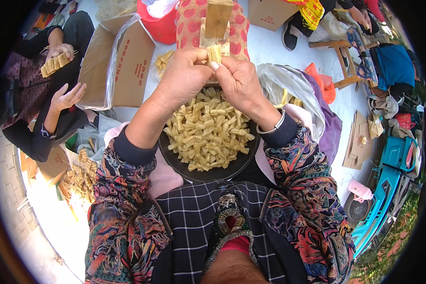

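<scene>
Between the fingertips of both hands is a pale yellow ribbed strip, held upright above a round dark pan. My left hand pinches it from the left side, fingers curled. From the right, my right hand grips it with the thumb pressed on its lower front. The pan lies at my lap, heaped with many short yellow pieces pinched in at the middle like bows. Just beyond my hands stands a wooden block on a red-spotted cloth.
Left stands an open cardboard box with a plastic liner. A co-worker's hand there holds a row of yellow strips. Right of the pan lies a clear plastic bag. Farther right are a wooden stool and a teal plastic chair.
</scene>
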`<state>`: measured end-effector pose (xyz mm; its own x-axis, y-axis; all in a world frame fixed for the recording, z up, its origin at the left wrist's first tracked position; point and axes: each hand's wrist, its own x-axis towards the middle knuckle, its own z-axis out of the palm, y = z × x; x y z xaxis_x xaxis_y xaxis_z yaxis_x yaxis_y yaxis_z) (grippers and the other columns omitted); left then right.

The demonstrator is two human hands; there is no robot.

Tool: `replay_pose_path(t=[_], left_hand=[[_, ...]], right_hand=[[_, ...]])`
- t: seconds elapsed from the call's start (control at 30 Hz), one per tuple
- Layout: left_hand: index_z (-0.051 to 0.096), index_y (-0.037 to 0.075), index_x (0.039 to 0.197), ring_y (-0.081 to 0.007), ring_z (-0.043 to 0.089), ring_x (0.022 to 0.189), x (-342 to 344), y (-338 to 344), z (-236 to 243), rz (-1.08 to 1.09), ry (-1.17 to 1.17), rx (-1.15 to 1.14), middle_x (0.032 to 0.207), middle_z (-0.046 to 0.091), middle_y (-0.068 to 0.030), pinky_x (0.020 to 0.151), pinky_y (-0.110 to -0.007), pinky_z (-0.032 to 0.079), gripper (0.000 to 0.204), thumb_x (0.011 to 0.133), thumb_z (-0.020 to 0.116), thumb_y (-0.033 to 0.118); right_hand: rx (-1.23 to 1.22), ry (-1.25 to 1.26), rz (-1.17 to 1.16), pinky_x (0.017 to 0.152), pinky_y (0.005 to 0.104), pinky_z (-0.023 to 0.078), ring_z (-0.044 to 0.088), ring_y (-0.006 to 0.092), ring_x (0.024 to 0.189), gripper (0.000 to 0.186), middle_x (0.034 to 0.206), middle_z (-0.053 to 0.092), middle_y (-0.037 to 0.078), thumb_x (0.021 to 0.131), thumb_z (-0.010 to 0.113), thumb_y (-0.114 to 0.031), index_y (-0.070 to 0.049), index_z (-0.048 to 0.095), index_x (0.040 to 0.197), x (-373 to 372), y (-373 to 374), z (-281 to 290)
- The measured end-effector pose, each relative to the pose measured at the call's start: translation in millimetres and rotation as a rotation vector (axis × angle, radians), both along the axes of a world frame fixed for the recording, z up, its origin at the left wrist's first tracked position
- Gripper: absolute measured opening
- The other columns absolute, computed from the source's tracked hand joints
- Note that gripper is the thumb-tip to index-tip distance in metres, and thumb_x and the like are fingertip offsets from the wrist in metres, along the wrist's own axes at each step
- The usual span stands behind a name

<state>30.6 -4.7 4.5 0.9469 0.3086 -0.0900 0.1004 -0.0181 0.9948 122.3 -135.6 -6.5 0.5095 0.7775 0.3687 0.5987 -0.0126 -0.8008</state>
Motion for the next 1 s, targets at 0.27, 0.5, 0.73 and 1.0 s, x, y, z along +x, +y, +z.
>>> replay_pose_path(t=[0.27,0.5,0.73,1.0], left_hand=[[0.049,0.0,0.064,-0.0241,0.057,0.065,0,-15,-5,0.246,-0.619,0.72,0.078,0.06,-0.0124,0.056,-0.032,0.045,0.009,0.061,0.058,-0.001],[0.056,-0.001,0.068,-0.0124,0.049,0.056,-3,-8,-8,0.106,-0.097,0.005,0.062,0.051,-0.0033,0.049,-0.027,0.038,0.007,0.069,0.058,0.006],[0.059,0.0,0.073,-0.0096,0.053,0.059,-6,-16,-2,0.192,-0.287,0.363,0.069,0.057,-0.0041,0.056,-0.024,0.044,0.006,0.069,0.06,0.005],[0.06,0.0,0.073,-0.0178,0.054,0.051,-11,-1,-1,0.056,-0.329,0.726,0.059,0.056,-0.009,0.048,-0.029,0.043,0.02,0.072,0.072,0.015]], right_hand=[[-0.227,1.412,0.343,0.041,0.0233,0.027,0.026,0.0053,0.042,0.019,0.053,0.03,-0.007,0.086,0.054,-0.022,-0.009,0.052,0.071,17,-12,16],[-0.047,0.515,0.175,0.05,0.0186,0.035,0.049,0.0006,0.062,0.013,0.069,0.062,-0.002,0.08,0.069,-0.012,-0.003,0.061,0.082,20,-11,5],[-0.074,1.238,0.595,0.043,0.0155,0.03,0.037,0.0022,0.048,0.019,0.061,0.048,-0.005,0.084,0.069,-0.012,0.001,0.065,0.096,38,-26,5],[0.037,0.974,0.301,0.044,0.0158,0.033,0.039,0.001,0.054,0.02,0.067,0.046,-0.005,0.092,0.062,-0.021,-0.001,0.063,0.097,17,-20,2]])
